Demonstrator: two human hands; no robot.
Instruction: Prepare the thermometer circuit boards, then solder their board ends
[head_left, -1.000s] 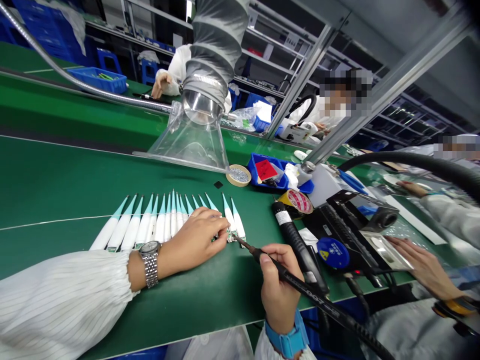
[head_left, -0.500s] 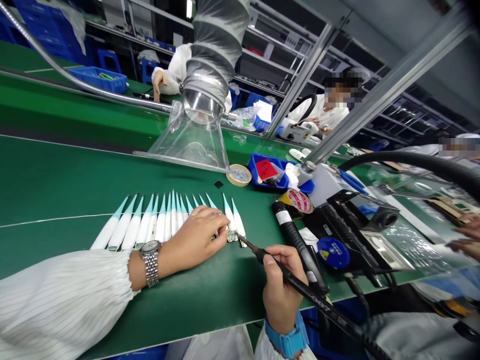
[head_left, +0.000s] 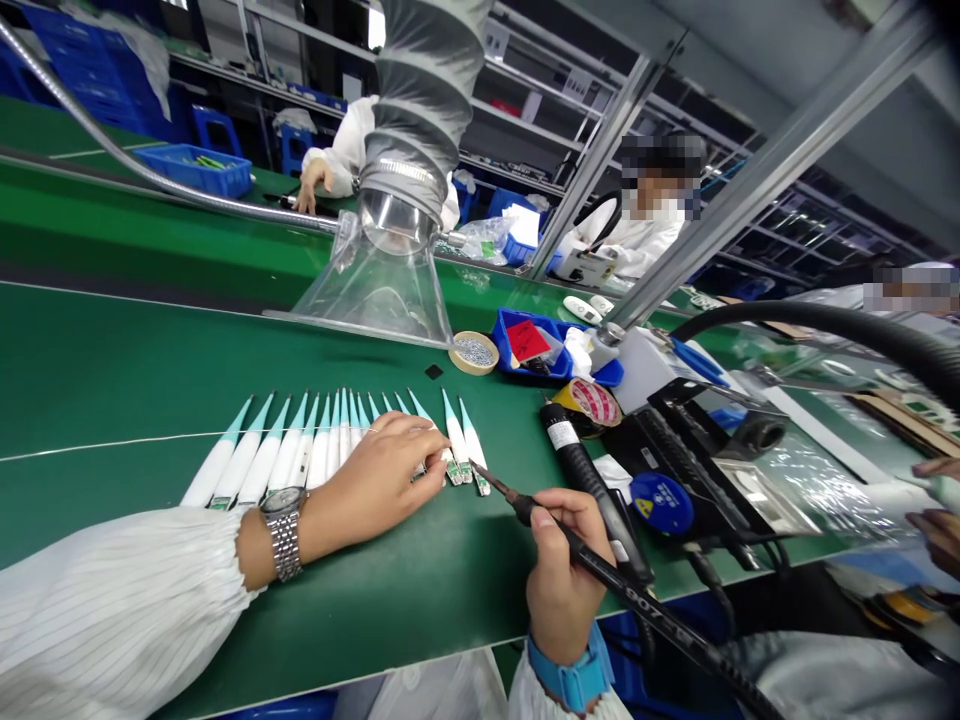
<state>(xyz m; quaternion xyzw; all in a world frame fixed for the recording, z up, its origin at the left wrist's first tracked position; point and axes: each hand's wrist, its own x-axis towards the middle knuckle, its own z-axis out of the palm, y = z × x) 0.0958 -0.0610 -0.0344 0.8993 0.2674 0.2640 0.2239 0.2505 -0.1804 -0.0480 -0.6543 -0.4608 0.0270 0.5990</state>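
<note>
A fan of several white thermometers with teal tips (head_left: 300, 445) lies on the green belt (head_left: 112, 370). My left hand (head_left: 382, 478) rests on the right part of the fan, fingers curled down over the pieces; what they grip is hidden. My right hand (head_left: 559, 575) is closed round a black soldering iron (head_left: 600, 575). The iron's tip points up-left, close to the near end of the rightmost thermometers (head_left: 469, 450). A steel watch sits on my left wrist and a blue strap on my right.
A clear fume hood (head_left: 379, 285) on a silver duct stands behind the fan. A dish of small screws (head_left: 474, 352), a blue tray (head_left: 551, 350), tape roll (head_left: 592, 400), black tool (head_left: 589, 480) and soldering station (head_left: 720, 460) lie right. Another person's hands show at far right; people sit beyond.
My left hand slid slightly left along the fan. The soldering tip stays by the rightmost pieces. The neighbour's hand withdrew from the station to the far right edge.
</note>
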